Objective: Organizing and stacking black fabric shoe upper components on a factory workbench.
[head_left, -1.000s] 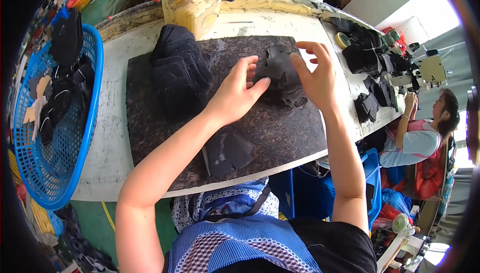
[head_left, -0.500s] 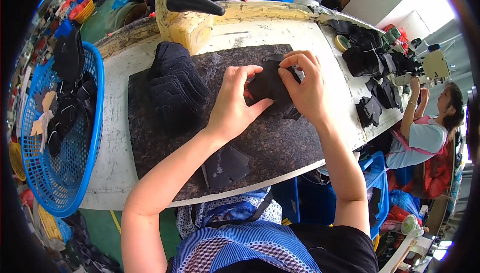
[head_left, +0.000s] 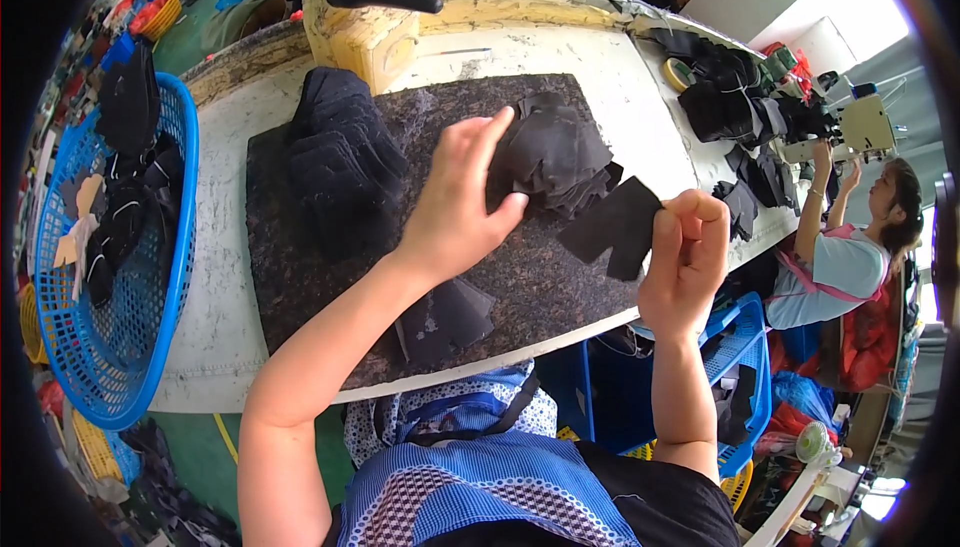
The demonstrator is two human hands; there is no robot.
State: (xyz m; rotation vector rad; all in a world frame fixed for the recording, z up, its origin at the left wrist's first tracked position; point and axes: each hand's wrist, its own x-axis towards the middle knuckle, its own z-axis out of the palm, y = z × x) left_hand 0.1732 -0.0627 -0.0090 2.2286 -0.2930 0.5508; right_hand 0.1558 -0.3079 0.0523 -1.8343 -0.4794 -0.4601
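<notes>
My left hand (head_left: 458,202) rests on the left side of a loose pile of black fabric pieces (head_left: 558,155), thumb pressed against it. My right hand (head_left: 683,259) pinches one black cut piece (head_left: 615,228) lifted off to the right of that pile, near the table's front edge. Both are over a dark speckled mat (head_left: 330,277) on a white table (head_left: 230,327). A tall stack of black pieces (head_left: 340,157) stands on the mat's left part. A single black piece (head_left: 443,319) lies flat near the mat's front edge.
A blue mesh basket (head_left: 150,347) with black pieces sits at the table's left end. A yellow stand with a black cone (head_left: 365,7) is at the back. More black pieces (head_left: 730,107) lie at the right, where another person (head_left: 840,247) works at a sewing machine. Blue crates (head_left: 740,347) sit below.
My right hand has pulled one black piece off the pile and drawn it right and toward me. My left hand stayed on the pile.
</notes>
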